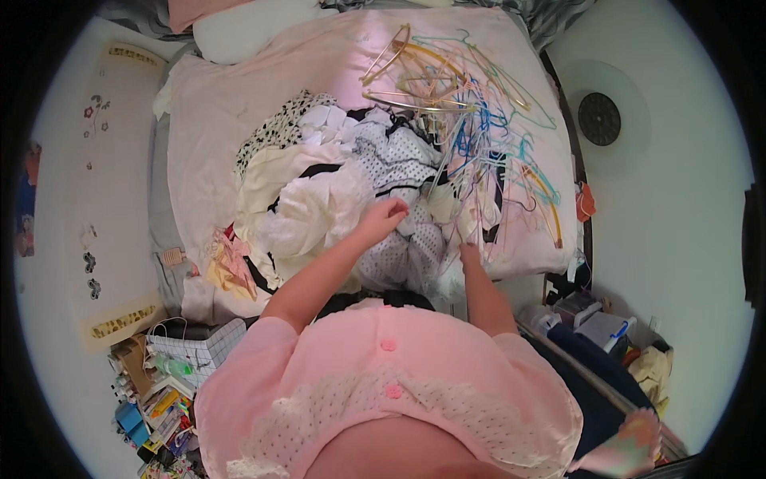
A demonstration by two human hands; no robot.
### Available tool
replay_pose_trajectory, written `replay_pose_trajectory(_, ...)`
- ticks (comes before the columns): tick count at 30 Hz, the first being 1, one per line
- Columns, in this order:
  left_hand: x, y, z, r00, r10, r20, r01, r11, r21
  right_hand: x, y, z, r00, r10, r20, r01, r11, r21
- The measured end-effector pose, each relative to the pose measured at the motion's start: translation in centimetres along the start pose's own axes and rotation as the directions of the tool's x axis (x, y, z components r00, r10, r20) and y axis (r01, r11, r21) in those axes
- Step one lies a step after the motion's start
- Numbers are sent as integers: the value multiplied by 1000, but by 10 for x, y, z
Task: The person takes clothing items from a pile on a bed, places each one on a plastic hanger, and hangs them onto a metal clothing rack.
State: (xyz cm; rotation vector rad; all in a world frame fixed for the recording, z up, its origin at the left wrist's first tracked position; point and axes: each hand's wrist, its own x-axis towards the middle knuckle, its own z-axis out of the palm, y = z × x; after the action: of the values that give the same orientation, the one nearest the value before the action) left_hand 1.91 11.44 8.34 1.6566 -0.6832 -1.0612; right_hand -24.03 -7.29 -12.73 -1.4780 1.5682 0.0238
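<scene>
My left hand (386,219) is over the heap of clothes, its fingers curled in against a white dress with dark polka dots (395,160). Whether cloth is pinched in them is too small to make out. My right hand (469,254) is closed at the near edge of the bed, beside cream cloth (475,209) and pale hangers; what it grips is hidden. Sheer white dotted fabric (411,254) hangs between my hands. Left of it lie a ruffled white garment (315,209) and a black-spotted one (279,132).
Tangled wire hangers (487,120) in blue, green and gold cover the right of the pink bed (211,120). Pink and yellow cloth (229,267) lies at the left. A checked basket (199,351) stands lower left, with plastic boxes (598,327) lower right.
</scene>
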Motion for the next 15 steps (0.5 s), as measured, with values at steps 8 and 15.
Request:
replay_pose_trajectory(8,45,-3,38,1000,0,25,-3,995,99,4,1,17,933,313,176,-358,859,367)
replay_pose_trajectory(15,83,-15,64,997,29,78,-48,964,260,-1,-9,-12,985,134,-107,-37,773,633)
